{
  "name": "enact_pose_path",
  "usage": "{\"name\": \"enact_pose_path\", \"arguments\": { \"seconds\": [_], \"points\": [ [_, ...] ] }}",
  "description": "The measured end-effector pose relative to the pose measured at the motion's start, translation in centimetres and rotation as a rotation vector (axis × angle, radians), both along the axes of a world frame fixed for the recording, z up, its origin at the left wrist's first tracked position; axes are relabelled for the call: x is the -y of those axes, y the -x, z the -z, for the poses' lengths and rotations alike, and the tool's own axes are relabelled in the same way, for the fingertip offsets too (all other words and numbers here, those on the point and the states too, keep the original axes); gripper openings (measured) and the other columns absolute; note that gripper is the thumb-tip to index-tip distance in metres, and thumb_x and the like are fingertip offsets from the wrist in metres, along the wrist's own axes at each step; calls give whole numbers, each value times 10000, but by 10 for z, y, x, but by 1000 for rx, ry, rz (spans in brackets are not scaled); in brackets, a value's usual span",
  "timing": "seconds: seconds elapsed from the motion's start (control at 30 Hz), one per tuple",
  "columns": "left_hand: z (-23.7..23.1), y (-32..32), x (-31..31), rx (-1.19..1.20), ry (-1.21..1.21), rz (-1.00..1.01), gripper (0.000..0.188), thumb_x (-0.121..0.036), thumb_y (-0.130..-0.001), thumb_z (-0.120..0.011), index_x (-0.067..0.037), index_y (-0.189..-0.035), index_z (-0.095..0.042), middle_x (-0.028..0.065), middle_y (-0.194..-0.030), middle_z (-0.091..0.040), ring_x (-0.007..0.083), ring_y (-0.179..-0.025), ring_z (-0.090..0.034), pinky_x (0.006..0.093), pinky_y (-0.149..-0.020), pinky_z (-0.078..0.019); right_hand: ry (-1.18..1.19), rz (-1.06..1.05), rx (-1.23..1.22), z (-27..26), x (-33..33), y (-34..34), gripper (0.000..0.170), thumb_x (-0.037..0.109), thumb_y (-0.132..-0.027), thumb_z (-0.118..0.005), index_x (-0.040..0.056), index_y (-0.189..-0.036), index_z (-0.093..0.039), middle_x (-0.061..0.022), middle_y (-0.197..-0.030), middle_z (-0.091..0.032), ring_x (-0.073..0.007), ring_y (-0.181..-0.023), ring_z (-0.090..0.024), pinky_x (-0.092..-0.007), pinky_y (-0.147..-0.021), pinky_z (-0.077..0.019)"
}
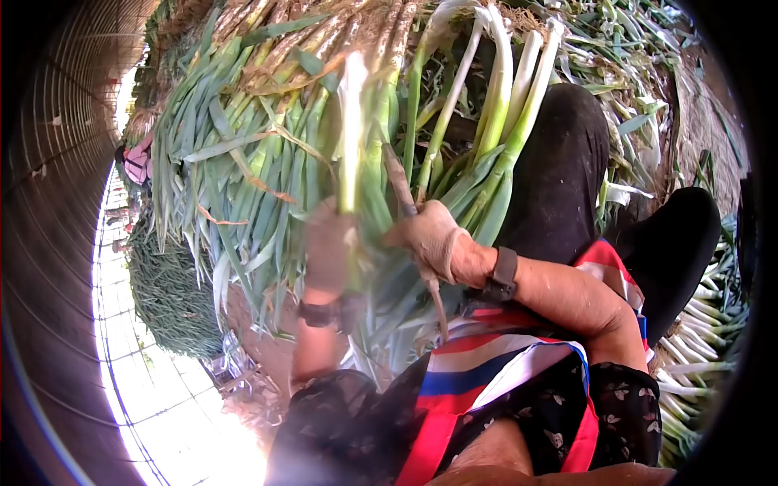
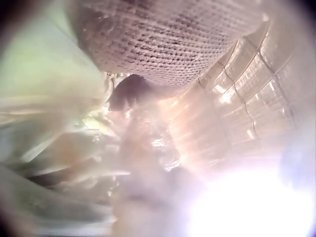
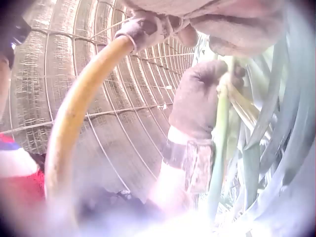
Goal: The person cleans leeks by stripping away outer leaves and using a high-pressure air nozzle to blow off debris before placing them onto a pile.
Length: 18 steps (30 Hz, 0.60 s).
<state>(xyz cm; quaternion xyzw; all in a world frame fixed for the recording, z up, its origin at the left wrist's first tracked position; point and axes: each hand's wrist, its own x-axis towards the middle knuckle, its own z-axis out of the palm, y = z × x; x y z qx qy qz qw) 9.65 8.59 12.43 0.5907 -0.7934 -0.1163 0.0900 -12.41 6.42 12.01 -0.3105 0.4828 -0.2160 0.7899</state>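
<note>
My left hand [image 1: 324, 247], in a knit glove and blurred by motion, grips a green onion [image 1: 350, 121] with its white stalk pointing up. In the right wrist view, the glove curls round the green stem [image 3: 222, 116]. My gloved right hand [image 1: 433, 235] holds a thin brownish nozzle [image 1: 397, 180] that points up and left, close beside the onion. From the bottom of that grip a yellow hose [image 3: 81, 106] bends down toward my lap. The left wrist view shows mostly glove [image 2: 168, 39] and pale green blur.
A thick heap of untrimmed green onions [image 1: 267, 162] lies in front. White-stalked ones [image 1: 527, 89] lean by my right knee [image 1: 567, 154]. More onions [image 1: 701, 340] lie at lower right, peelings [image 1: 640, 49] behind. A person in pink [image 1: 138, 162] is at far left, near the ribbed plastic wall [image 1: 57, 162].
</note>
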Motion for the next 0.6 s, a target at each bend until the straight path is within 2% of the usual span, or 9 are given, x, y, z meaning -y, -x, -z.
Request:
{"name": "enact_pose_path", "arguments": {
  "seconds": [0.07,0.13,0.23,0.33,0.43,0.5,0.53,0.57,0.6],
  "points": [
    [-20,14,4,-226,-42,-115,202,-154,-900,-546,-10,-1015,-627,45,-871,-627,97,-658,-559,223,-565,-454,147,-65,12,7,-16,1,227,183,-763,-701,-20,-790,-602,-9,-544,-462,-152,-365,-445,-338,-318,-311],
    [-32,26,7,-359,-45,-141,209,-173,-913,-534,-12,-1007,-628,44,-880,-622,99,-657,-557,221,-556,-454,141,-65,15,3,-25,5,223,175,-774,-687,-14,-864,-609,-7,-560,-462,-155,-372,-442,-337,-324,-317],
    [-48,40,3,-307,-43,-117,210,-173,-928,-510,-11,-1000,-622,45,-885,-618,104,-666,-557,223,-560,-457,78,-33,-4,-4,-35,12,232,163,-776,-683,-5,-917,-606,-6,-574,-467,-158,-374,-434,-337,-331,-322],
    [-46,42,-5,-218,-168,-30,178,-120,-802,-645,-32,-953,-611,76,-862,-611,202,-679,-578,312,-571,-465,59,52,25,3,-39,14,229,149,-775,-690,1,-922,-595,-18,-580,-476,-159,-370,-422,-338,-320,-321],
    [-48,64,-30,-538,-431,-271,180,-135,-789,-684,-51,-939,-632,70,-806,-600,231,-668,-583,357,-558,-470,77,101,68,-8,-38,25,208,139,-777,-697,-3,-867,-574,-32,-573,-482,-161,-373,-425,-337,-312,-329],
    [-16,51,-53,-995,-618,-385,221,-138,-767,-684,-46,-964,-644,71,-810,-607,226,-659,-586,350,-549,-474,-49,149,108,-11,-34,36,205,144,-787,-692,-5,-840,-562,-33,-563,-468,-162,-372,-420,-336,-310,-333],
    [5,40,-65,-732,-543,-234,246,-134,-804,-631,-49,-1034,-620,69,-863,-604,218,-741,-591,330,-613,-471,-113,174,127,-10,-34,42,206,147,-792,-689,-6,-826,-555,-33,-558,-461,-162,-372,-418,-335,-309,-335],
    [29,27,-76,-469,-463,-85,275,-131,-841,-579,-52,-1104,-596,67,-916,-601,210,-823,-597,310,-678,-468,98,202,125,15,-37,38,198,146,-797,-680,-3,-818,-551,-30,-556,-453,-162,-370,-411,-335,-309,-335],
    [31,32,-79,-169,-379,60,306,-135,-860,-553,-58,-1156,-576,66,-965,-597,212,-885,-593,304,-728,-462,308,228,118,59,-41,26,192,145,-803,-672,-1,-811,-547,-26,-555,-446,-162,-369,-404,-336,-310,-334]
  ]
}}
